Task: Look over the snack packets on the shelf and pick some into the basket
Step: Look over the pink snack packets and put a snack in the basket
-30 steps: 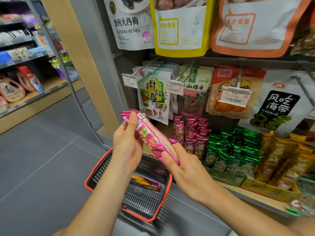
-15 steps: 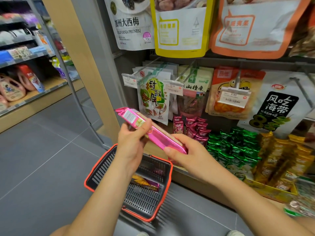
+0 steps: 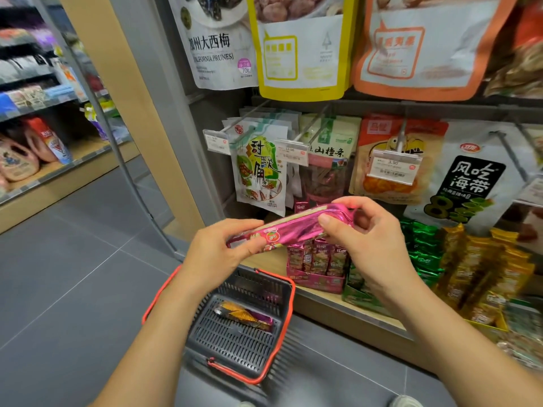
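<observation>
My left grip (image 3: pixel 217 254) and right grip (image 3: pixel 373 239) each pinch one end of the packet (image 3: pixel 296 227), before the shelf (image 3: pixel 338 306) edge, above the basket (image 3: pixel 232 345).

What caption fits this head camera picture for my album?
Left hand and right hand grip a pink snack packet, grey basket below.

The left forearm (image 3: pixel 152 348) and right forearm (image 3: pixel 458 327), both bare, reach up from the lower edge and converge. The left grip (image 3: pixel 217 251) pinches one end of a pink snack packet (image 3: pixel 293 230) between thumb and forefinger; the right grip (image 3: pixel 370 239) pinches the other end, back of hand toward the camera.
</observation>
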Motion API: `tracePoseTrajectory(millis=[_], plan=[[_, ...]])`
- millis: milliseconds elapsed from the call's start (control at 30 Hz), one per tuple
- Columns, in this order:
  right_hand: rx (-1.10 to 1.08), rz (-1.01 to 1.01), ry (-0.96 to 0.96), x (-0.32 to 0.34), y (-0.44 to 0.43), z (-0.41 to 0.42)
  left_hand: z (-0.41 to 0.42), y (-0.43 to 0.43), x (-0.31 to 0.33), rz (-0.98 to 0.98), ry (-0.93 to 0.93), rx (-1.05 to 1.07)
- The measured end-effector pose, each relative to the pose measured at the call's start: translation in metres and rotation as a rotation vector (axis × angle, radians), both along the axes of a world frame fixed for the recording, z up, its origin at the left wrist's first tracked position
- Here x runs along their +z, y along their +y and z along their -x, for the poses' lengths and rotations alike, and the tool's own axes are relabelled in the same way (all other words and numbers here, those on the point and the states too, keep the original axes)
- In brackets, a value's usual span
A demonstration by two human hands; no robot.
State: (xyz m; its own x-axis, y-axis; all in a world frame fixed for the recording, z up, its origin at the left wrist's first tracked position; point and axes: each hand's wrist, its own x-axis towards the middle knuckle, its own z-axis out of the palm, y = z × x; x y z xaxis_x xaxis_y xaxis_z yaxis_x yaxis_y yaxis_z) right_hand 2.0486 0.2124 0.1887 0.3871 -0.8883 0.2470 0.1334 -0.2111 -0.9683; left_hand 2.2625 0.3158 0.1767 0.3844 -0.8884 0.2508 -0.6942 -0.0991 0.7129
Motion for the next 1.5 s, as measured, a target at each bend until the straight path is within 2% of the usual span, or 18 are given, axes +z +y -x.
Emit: tracePoseTrajectory(millis=[100, 200, 333, 400, 533, 667, 833, 1033, 1100, 1167, 1233, 1300, 1500], plan=[[0.020, 0.055, 0.020, 0.002, 0.003, -0.002, 0.021, -0.002, -0.001, -0.021, 0.039, -0.221], [0.063, 0.028, 0.022, 0.001, 0.006, -0.004, 0.041, -0.006, -0.007, -0.069, 0.136, -0.322], [0.147, 0.072, 0.119, -0.005, 0.011, -0.011, 0.058, -0.011, -0.011, -0.063, 0.251, -0.270], [0.261, 0.092, 0.144, -0.009, 0.012, -0.014, 0.060, -0.014, -0.009, 0.009, 0.316, -0.217], [0.504, 0.003, 0.236, -0.023, 0.018, -0.016, 0.056, -0.014, 0.000, 0.190, 0.587, -0.115], [0.506, 0.091, 0.384, -0.032, 0.019, -0.013, 0.043, -0.010, 0.008, 0.255, 0.784, -0.073], [0.549, 0.164, 0.415, -0.029, 0.019, -0.012, 0.018, -0.001, 0.024, 0.416, 0.977, -0.036], [0.546, 0.176, 0.467, -0.031, 0.015, -0.009, 0.010, 0.003, 0.020, 0.369, 1.002, -0.045], [0.496, 0.227, 0.502, -0.031, 0.012, -0.007, 0.005, 0.004, 0.020, 0.330, 1.014, -0.085], [0.385, 0.345, 0.615, -0.032, 0.009, -0.004, 0.002, 0.005, 0.020, 0.294, 0.991, -0.099], [0.262, 0.511, 0.748, -0.033, 0.007, -0.002, 0.002, 0.004, 0.021, 0.285, 0.935, -0.058], [0.199, 0.604, 0.797, -0.034, 0.007, -0.002, 0.003, 0.003, 0.022, 0.298, 0.873, 0.006], [0.186, 0.669, 0.868, -0.035, 0.007, 0.003, 0.001, -0.003, 0.016, 0.316, 0.558, 0.230]])
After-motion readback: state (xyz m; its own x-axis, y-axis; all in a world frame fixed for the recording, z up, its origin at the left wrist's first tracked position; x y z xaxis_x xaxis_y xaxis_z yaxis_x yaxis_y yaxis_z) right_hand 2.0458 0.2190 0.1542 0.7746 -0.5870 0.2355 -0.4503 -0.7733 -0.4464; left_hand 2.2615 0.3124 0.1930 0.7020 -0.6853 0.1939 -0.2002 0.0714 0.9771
